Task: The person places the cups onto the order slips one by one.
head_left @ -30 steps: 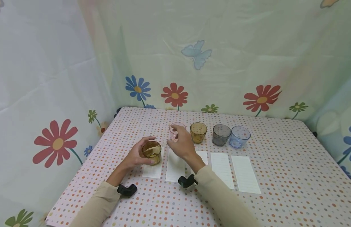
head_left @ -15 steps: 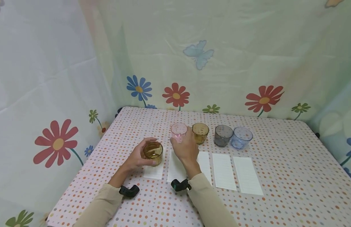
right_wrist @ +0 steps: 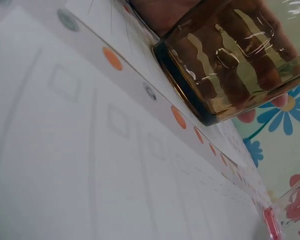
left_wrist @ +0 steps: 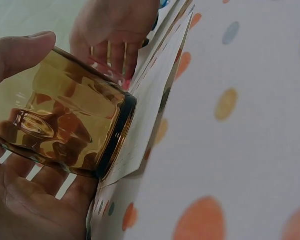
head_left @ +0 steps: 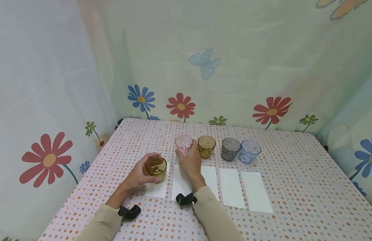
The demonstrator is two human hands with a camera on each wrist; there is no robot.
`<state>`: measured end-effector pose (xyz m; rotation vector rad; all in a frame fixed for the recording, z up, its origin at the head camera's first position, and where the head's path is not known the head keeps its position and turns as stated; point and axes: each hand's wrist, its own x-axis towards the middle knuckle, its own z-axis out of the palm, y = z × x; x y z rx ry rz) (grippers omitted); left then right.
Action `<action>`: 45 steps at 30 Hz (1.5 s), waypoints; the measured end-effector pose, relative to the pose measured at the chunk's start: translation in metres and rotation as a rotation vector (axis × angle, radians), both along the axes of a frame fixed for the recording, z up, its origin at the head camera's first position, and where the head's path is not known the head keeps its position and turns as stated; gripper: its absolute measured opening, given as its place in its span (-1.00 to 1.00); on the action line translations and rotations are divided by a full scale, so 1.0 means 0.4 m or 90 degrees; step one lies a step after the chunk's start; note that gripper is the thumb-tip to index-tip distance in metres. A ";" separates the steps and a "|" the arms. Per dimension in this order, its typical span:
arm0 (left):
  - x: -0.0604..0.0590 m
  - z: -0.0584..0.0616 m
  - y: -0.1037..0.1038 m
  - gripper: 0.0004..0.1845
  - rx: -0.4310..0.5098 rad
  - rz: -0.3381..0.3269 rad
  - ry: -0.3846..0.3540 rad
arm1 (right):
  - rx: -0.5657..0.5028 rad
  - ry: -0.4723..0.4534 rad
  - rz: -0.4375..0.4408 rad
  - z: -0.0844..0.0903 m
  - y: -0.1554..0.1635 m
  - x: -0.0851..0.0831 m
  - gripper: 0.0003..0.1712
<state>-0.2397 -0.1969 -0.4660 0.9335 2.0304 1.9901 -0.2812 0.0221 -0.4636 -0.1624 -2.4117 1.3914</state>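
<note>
My left hand [head_left: 140, 174] grips an amber glass [head_left: 157, 170], thumb on the near side and fingers behind it. The glass stands upright at the leftmost paper strip [head_left: 156, 191]; in the left wrist view its dark base [left_wrist: 117, 135] is at the paper. To the right, my right hand [head_left: 190, 164] holds a pink glass [head_left: 183, 143], the thumb at its front left and the fingers round its right side. Only an edge of the pink glass [right_wrist: 295, 210] shows in the right wrist view, where the right fingers are out of sight.
Right of the pink glass stand a second amber glass [head_left: 206, 146], a grey glass [head_left: 230, 149] and a blue glass [head_left: 250, 151] in a row. Several white lined paper strips [head_left: 256, 191] lie in front of them on the dotted tablecloth [head_left: 306, 187]. A flowered curtain hangs behind.
My right hand has come down from above the pink glass, turned, and closed round its right side. The left hand stays on the amber glass. The head view has shifted slightly.
</note>
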 end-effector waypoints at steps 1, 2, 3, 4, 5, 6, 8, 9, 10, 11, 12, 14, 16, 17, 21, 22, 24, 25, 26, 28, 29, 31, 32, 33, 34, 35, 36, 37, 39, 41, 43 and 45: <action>0.002 -0.001 0.001 -0.14 0.003 -0.004 -0.001 | -0.001 0.007 -0.004 -0.003 0.001 0.001 -0.06; 0.002 -0.002 0.003 -0.14 0.005 -0.008 -0.002 | -0.003 0.015 -0.005 -0.006 0.003 0.000 -0.08; 0.002 -0.003 0.005 -0.14 0.009 -0.012 -0.001 | -0.008 0.020 -0.005 -0.008 0.005 0.000 -0.09; 0.001 -0.003 0.007 -0.14 0.012 -0.014 -0.001 | -0.012 0.025 -0.004 -0.010 0.007 0.001 -0.09; 0.000 -0.003 0.008 -0.14 0.014 -0.018 0.003 | -0.016 0.028 -0.002 -0.010 0.010 0.001 -0.09; 0.000 -0.003 0.009 -0.14 0.018 -0.022 0.003 | -0.020 0.029 0.000 -0.010 0.012 0.001 -0.09; -0.002 -0.003 0.010 -0.15 0.020 -0.026 0.004 | -0.019 0.025 0.003 -0.009 0.016 0.004 -0.07; -0.002 -0.003 0.010 -0.15 0.019 -0.026 0.004 | -0.019 0.023 0.006 -0.009 0.018 0.007 -0.06; -0.003 -0.003 0.010 -0.15 0.020 -0.028 0.005 | -0.022 0.025 0.008 -0.006 0.020 0.010 -0.06; -0.004 -0.003 0.009 -0.15 0.019 -0.027 0.006 | -0.024 0.029 0.011 -0.004 0.022 0.014 -0.06; -0.004 -0.003 0.008 -0.15 0.019 -0.027 0.003 | -0.027 0.035 0.012 -0.001 0.023 0.019 -0.06; -0.005 -0.003 0.007 -0.15 0.016 -0.028 0.003 | -0.032 0.044 0.018 0.004 0.025 0.030 -0.05; -0.005 -0.002 0.006 -0.15 0.013 -0.027 0.003 | -0.036 0.053 0.023 0.009 0.027 0.042 -0.07; -0.005 -0.001 0.006 -0.15 0.011 -0.026 0.003 | -0.039 0.057 0.029 0.011 0.028 0.048 -0.07; -0.003 -0.001 0.004 -0.16 0.008 -0.028 0.005 | -0.054 0.079 0.054 0.010 0.035 0.075 -0.13; -0.002 -0.002 0.004 -0.16 0.009 -0.031 0.004 | -0.059 0.088 0.063 0.010 0.038 0.083 -0.16; 0.000 -0.003 0.003 -0.15 0.009 -0.035 0.005 | -0.064 0.108 0.074 0.008 0.045 0.098 -0.18; 0.001 -0.004 0.002 -0.15 0.010 -0.035 0.005 | -0.069 0.120 0.080 0.007 0.050 0.106 -0.18; 0.003 -0.004 0.002 -0.15 0.010 -0.034 0.006 | -0.074 0.131 0.086 0.007 0.054 0.114 -0.18; 0.004 -0.004 0.001 -0.15 0.005 -0.026 0.006 | -0.084 0.149 0.100 0.004 0.063 0.127 -0.17; 0.005 -0.003 0.001 -0.15 0.004 -0.022 0.006 | -0.086 0.156 0.109 0.004 0.069 0.133 -0.16; 0.004 -0.003 0.000 -0.15 0.000 -0.015 0.005 | -0.094 0.164 0.130 0.004 0.079 0.145 -0.16; 0.004 -0.003 0.000 -0.15 -0.001 -0.014 0.006 | -0.096 0.165 0.143 0.004 0.084 0.150 -0.17; 0.003 -0.003 -0.001 -0.15 -0.001 -0.013 0.006 | -0.091 0.163 0.155 0.003 0.089 0.153 -0.18; 0.003 -0.002 -0.002 -0.14 0.000 -0.015 0.006 | -0.089 0.161 0.168 0.001 0.095 0.156 -0.19; 0.002 -0.002 -0.002 -0.14 0.001 -0.016 0.005 | -0.086 0.156 0.183 0.000 0.100 0.158 -0.20; 0.002 -0.001 -0.002 -0.14 0.001 -0.017 0.004 | -0.085 0.153 0.197 -0.001 0.105 0.159 -0.21; 0.001 -0.001 -0.002 -0.14 -0.001 -0.017 0.003 | -0.082 0.148 0.211 -0.003 0.109 0.160 -0.22; 0.001 -0.001 -0.003 -0.14 -0.006 -0.013 0.001 | -0.080 0.135 0.242 -0.008 0.118 0.158 -0.23; 0.001 -0.001 -0.004 -0.14 -0.009 -0.010 -0.001 | -0.085 0.122 0.276 -0.009 0.124 0.158 -0.23; 0.002 -0.003 -0.005 -0.14 -0.014 -0.004 -0.006 | -0.087 0.101 0.304 -0.008 0.129 0.159 -0.25; 0.003 -0.005 -0.007 -0.14 -0.014 -0.003 -0.008 | -0.091 0.078 0.332 -0.006 0.132 0.162 -0.26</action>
